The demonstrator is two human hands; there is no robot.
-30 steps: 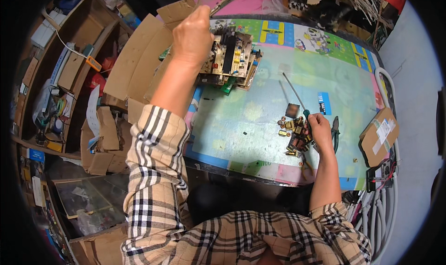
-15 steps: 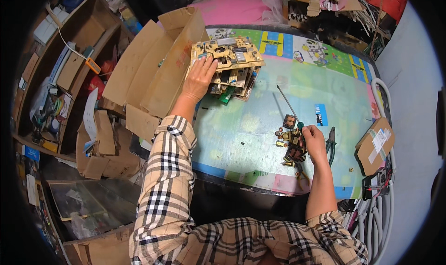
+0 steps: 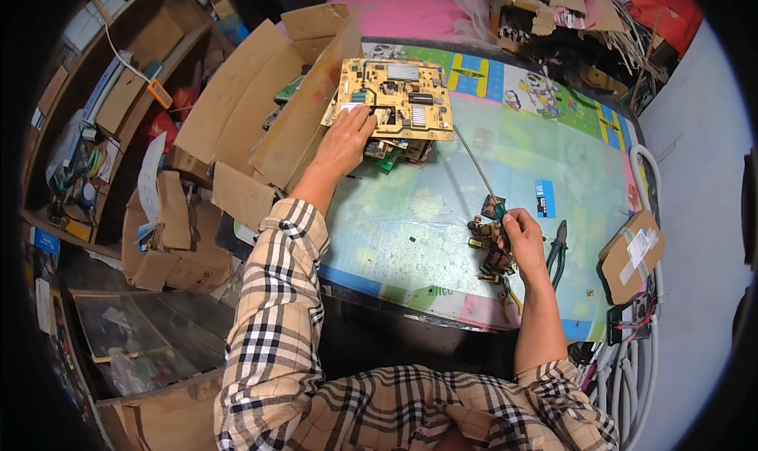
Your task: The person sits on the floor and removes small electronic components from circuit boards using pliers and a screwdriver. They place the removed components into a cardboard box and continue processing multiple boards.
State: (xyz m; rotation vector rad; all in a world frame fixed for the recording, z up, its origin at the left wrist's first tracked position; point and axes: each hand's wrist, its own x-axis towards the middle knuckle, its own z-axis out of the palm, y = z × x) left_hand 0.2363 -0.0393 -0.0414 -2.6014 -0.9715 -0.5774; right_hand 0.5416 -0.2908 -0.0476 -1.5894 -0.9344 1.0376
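My left hand [image 3: 345, 140] is closed on the near left edge of a tan circuit board [image 3: 430, 95], its fingers on the top face and the thumb hidden. The board carries silver heat sinks and dark parts, and is tilted toward me over a stack of other boards [image 3: 410, 152], one of them green. A long screwdriver [image 3: 477, 165] with a dark green handle is in my right hand [image 3: 524, 238]. Its shaft points up and left, the tip near the board's lower right corner. Beneath and beside that hand lies a pile of copper-wound transformers and coils [image 3: 496, 262].
Right of my right hand lie dark-handled pliers [image 3: 557, 253] and a blue card [image 3: 545, 199]. A yellow-handled tool [image 3: 515, 301] sits near the table's front edge. An open cardboard box [image 3: 304, 123] with boards inside flanks the stack. At the right edge is a flat cardboard piece [image 3: 630, 257].
The top board has tipped up toward me, showing more of its face. My right hand has shifted slightly left and up, bringing the screwdriver tip closer to the board's corner.
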